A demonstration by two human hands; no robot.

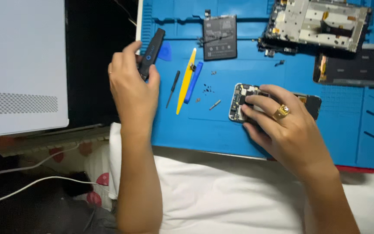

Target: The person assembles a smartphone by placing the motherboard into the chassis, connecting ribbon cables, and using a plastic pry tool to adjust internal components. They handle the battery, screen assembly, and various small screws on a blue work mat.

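Fingers of the left hand (133, 89) are curled tight around a black pen-shaped tool (151, 53), thumb pressed against its lower end, the tool raised and tilted over the left edge of the blue work mat (347, 134). Over on the other side, the right hand (284, 125), a gold ring on one finger, lies flat with its fingers stretched together, pressing down on an opened phone (242, 100); the phone's exposed board shows at its left end, just past the fingertips, and its dark far end peeks out beyond the knuckles. That phone sits near the middle of the mat, towards the near edge. Between the two hands lie a yellow pry tool (186, 82) and a blue pry tool (194, 81), side by side and touching, with a thin black screwdriver (172, 89) just to their left and a blue triangular pick (166, 51) up by the black tool. Tiny screws (207, 89) are scattered just beside the phone. Further back rests a black battery (220, 37), and at the far right a stripped metal phone frame (319, 22) sits above a dark panel (355, 67). Off the mat to the left stands a white box (20, 65), with white cables (35, 182) trailing below it, and white cloth (221, 190) spreads under the forearms.
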